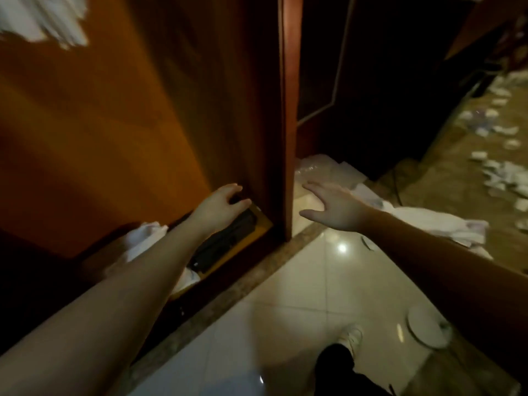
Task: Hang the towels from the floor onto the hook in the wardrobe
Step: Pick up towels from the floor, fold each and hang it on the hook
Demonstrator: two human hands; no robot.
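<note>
While the left hand (221, 205) is reaching low into the wardrobe (171, 110), fingers loosely curled and empty, the right hand (333, 208) is spreading wide toward white towels (428, 221) lying on the floor (285, 295) — nothing lifted yet, the hook unseen.

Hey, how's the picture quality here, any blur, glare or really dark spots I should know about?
Head view: dim and warm-toned overall; the white towel at top left is smeared by motion blur; a small glare spot sits on the glossy floor tile; the recess right of the wardrobe panel is nearly black; the left hand and right hand are soft but readable; straight edges bow from the wide lens.
</note>
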